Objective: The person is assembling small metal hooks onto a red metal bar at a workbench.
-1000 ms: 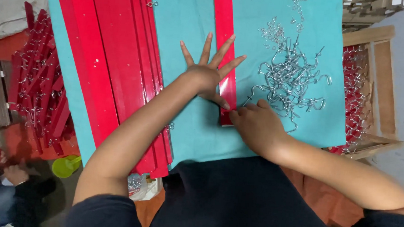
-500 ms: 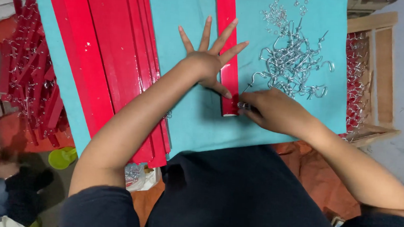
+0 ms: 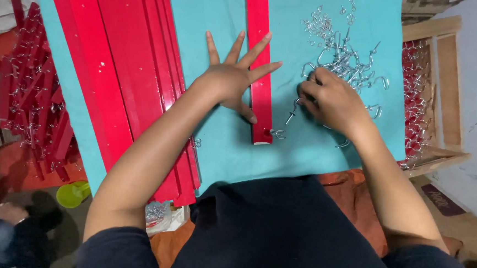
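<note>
Now my right hand (image 3: 334,101) has moved from the red slat's (image 3: 258,69) end to the hook pile (image 3: 345,58), fingers closed on one screw hook (image 3: 293,111), while my left hand (image 3: 232,79) stays flat, fingers spread, pinning that slat to the teal worktop (image 3: 223,28).

Under our left hand (image 3: 232,81) we see a glossy, smooth red painted strip (image 3: 258,58) on matt teal cloth (image 3: 298,154); by our right hand (image 3: 331,101), shiny bare-metal screw hooks (image 3: 345,58).

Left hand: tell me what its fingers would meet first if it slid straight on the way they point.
The left hand already lies on the red strip; beyond it, probably the hook pile.
</note>
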